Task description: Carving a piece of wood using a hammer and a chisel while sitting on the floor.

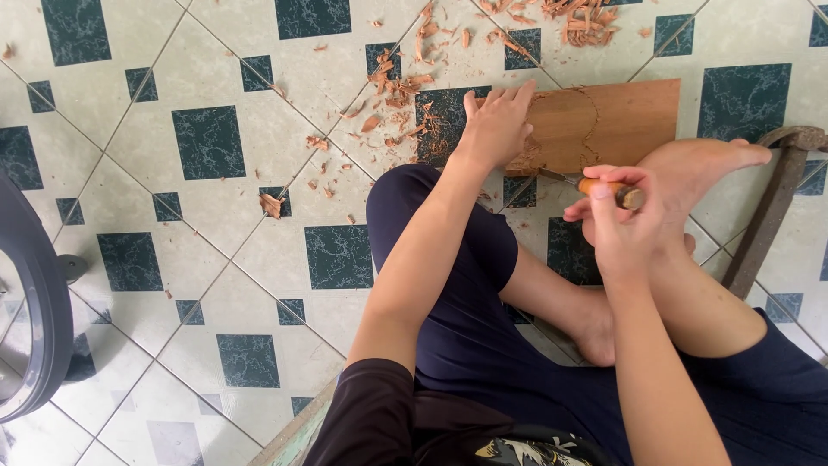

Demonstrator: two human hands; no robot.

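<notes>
The person sits on the tiled floor (216, 224) with legs folded, in dark blue trousers and a dark top. One bare foot (699, 168) reaches out to the right side and rests at the near edge of a wooden board.

The right hand (623, 223) is closest to the body. It is clenched in a fist around a chisel (604, 187), a small tool with an orange-brown wooden handle. The thumb lies on top of the handle. The thin metal tip points left and touches the near edge of the board, just beside the foot.

A bit farther out, the left hand (498, 128) lies flat on the wooden board (617, 121). Its fingers are spread and loose, pressing down on the left end and gripping nothing. The board is a flat brown piece lying on the floor in front of the person. A thin curved line is cut into its middle.

To the right of the foot, a rusty metal tool (768, 216) with a long handle lies on the floor.

Past the board, lots of reddish wood shavings (405, 86) are scattered over the tiles, with a bigger heap at the far top.

At the left edge, a dark round rim (39, 293) shows.
</notes>
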